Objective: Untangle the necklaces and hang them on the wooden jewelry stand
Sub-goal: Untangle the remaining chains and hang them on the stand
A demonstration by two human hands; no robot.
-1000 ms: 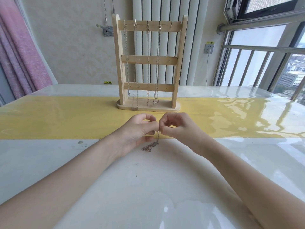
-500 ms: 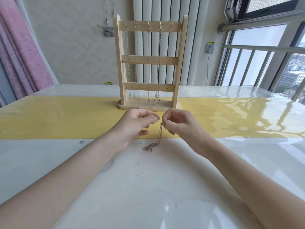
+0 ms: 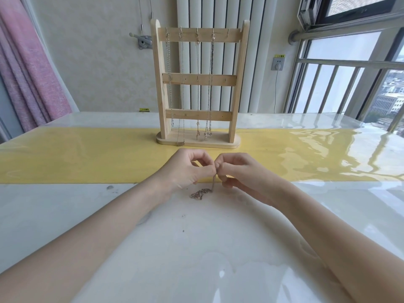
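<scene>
A wooden jewelry stand (image 3: 198,78) rises at the back of the yellow runner, with several thin necklaces (image 3: 197,84) hanging from hooks on its top bar. In front of it my left hand (image 3: 189,169) and my right hand (image 3: 237,171) meet fingertip to fingertip. Both pinch the top of one thin chain necklace (image 3: 202,192). The chain drops from the pinch and its lower end lies bunched on the white table just below my hands.
A yellow runner (image 3: 76,154) crosses the glossy white table (image 3: 196,248). A pink curtain (image 3: 28,68) hangs at the left. Railed windows (image 3: 349,84) fill the right side, and a white radiator (image 3: 214,16) stands behind the stand.
My hands spread slightly apart half a second ago and have closed together again on the chain. The bunched end stays on the table.
</scene>
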